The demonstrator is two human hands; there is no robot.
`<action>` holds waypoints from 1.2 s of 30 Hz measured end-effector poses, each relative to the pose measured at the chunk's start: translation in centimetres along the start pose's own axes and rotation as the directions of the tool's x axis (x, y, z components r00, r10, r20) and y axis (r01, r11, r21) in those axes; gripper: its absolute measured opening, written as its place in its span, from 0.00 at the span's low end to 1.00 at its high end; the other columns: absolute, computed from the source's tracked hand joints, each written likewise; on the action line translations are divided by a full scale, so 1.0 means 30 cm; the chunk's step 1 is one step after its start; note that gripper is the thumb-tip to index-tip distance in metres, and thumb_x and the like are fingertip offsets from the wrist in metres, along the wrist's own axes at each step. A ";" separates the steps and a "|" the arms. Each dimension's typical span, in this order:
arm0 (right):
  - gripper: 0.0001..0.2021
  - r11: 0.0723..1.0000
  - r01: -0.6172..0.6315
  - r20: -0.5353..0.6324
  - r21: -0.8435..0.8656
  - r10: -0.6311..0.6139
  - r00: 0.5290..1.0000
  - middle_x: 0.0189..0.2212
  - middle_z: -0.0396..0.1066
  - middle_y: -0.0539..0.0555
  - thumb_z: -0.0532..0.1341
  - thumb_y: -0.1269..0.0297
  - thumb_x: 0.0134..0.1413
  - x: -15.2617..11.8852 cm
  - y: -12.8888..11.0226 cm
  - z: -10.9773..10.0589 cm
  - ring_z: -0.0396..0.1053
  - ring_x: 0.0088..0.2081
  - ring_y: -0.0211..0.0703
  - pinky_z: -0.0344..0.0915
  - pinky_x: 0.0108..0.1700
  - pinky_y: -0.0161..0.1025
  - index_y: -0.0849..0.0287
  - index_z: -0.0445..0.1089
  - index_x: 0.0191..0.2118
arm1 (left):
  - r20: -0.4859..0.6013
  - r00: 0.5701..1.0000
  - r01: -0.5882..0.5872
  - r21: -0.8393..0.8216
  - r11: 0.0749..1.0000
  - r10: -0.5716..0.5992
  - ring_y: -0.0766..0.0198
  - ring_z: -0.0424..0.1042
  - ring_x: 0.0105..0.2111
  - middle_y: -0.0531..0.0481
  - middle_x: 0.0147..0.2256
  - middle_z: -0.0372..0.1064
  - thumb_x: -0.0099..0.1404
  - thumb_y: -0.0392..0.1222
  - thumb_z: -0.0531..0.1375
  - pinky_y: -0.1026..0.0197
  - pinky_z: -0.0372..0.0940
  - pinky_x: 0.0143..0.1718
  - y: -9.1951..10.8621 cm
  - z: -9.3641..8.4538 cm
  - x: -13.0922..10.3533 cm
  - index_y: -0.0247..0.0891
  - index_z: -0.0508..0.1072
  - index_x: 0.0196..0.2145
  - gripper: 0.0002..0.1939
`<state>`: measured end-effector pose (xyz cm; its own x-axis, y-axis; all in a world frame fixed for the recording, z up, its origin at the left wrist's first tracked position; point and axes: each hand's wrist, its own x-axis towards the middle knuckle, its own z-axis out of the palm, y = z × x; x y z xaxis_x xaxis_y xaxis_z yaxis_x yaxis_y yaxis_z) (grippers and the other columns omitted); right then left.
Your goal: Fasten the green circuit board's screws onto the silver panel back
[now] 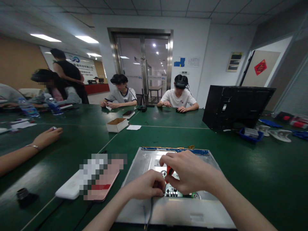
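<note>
"Since I have only the head view to go by, where do I log the work?"

"On the silvery metal panel (183, 208), flat on the green table (262, 179) between my forearms. I infer it sits squarely before me so that both hands reach its middle alike. A green circuit board (172, 192) shows there, partly hidden by fingers."

"Right grip?"

"My right hand (186, 170) arches over the board, thumb and fingers closed together on an orange-handled tool (169, 170). Tip hidden; contact with the board not determined. The raised wrist presumably spares the board's parts from the palm."

"Left grip?"

"My left hand (148, 183) sits lower, just beside it, fingers curled in at the board's left side. Whether they pinch something or merely brace, I cannot tell. A dark cable (151, 211) runs from beneath that hand toward the panel's near edge."

"Surroundings?"

"A white device (68, 186) and a pink slab (106, 183), phone-like, lie side by side left of the panel, apparently set where they don't crowd my elbow. Farther off, an open white box (117, 125); to the right, a black monitor (238, 106). A neighbour's hand (49, 136) is well apart from mine, at left."
</note>
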<state>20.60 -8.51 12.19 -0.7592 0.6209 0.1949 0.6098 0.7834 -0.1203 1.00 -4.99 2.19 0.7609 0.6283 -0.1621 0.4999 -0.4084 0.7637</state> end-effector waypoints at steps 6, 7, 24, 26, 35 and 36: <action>0.15 1.000 -0.025 0.022 -0.006 0.025 0.999 0.36 0.74 0.53 0.57 0.68 0.50 0.000 0.006 -0.001 0.68 0.29 0.40 0.48 0.26 0.37 0.58 0.65 0.46 | 0.012 1.000 0.009 0.014 1.000 -0.010 0.67 0.63 0.25 0.55 0.25 0.67 0.53 0.33 0.60 0.67 0.56 0.25 0.001 -0.005 -0.001 0.36 0.75 0.29 0.04; 0.14 0.999 -0.030 0.021 -0.011 0.030 0.999 0.35 0.75 0.53 0.56 0.67 0.50 0.003 0.008 0.002 0.68 0.28 0.40 0.48 0.26 0.37 0.58 0.65 0.45 | 0.011 1.000 0.017 0.015 1.000 -0.017 0.67 0.64 0.25 0.54 0.25 0.67 0.53 0.34 0.60 0.67 0.57 0.25 0.002 -0.006 -0.002 0.36 0.75 0.29 0.04; 0.13 0.999 -0.019 0.048 0.044 0.017 0.999 0.38 0.75 0.52 0.58 0.67 0.53 -0.005 0.032 -0.014 0.69 0.33 0.42 0.51 0.29 0.36 0.57 0.64 0.46 | -0.009 0.999 0.039 0.038 0.999 -0.039 0.66 0.65 0.27 0.54 0.26 0.69 0.52 0.34 0.60 0.66 0.58 0.27 0.011 -0.008 -0.008 0.36 0.74 0.29 0.05; 0.12 0.998 -0.070 0.045 -0.003 0.070 0.997 0.35 0.75 0.52 0.59 0.64 0.55 0.001 0.041 -0.012 0.70 0.33 0.44 0.50 0.28 0.36 0.55 0.64 0.46 | -0.013 0.999 0.053 0.038 0.998 -0.053 0.65 0.66 0.27 0.53 0.26 0.69 0.52 0.34 0.60 0.66 0.59 0.27 0.011 -0.008 -0.009 0.36 0.75 0.29 0.05; 0.10 0.997 -0.009 0.025 0.081 0.007 1.000 0.41 0.73 0.53 0.59 0.65 0.52 -0.002 0.042 -0.008 0.68 0.34 0.40 0.55 0.31 0.36 0.58 0.66 0.42 | 0.001 1.000 0.027 -0.007 1.000 -0.027 0.66 0.65 0.26 0.54 0.25 0.69 0.52 0.34 0.60 0.66 0.59 0.27 -0.010 -0.002 -0.003 0.36 0.74 0.30 0.05; 0.11 0.997 -0.003 0.015 0.080 0.001 1.000 0.41 0.73 0.53 0.58 0.67 0.51 -0.003 0.042 -0.006 0.68 0.34 0.40 0.55 0.31 0.36 0.58 0.66 0.42 | -0.001 1.000 0.029 -0.006 1.000 -0.029 0.66 0.65 0.26 0.54 0.26 0.69 0.52 0.34 0.60 0.66 0.59 0.27 -0.011 -0.001 -0.002 0.36 0.74 0.29 0.05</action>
<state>21.47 -7.58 12.21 -0.7617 0.6224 0.1802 0.5915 0.7815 -0.1987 0.77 -4.87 1.97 0.7459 0.6402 -0.1836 0.5193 -0.3864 0.7622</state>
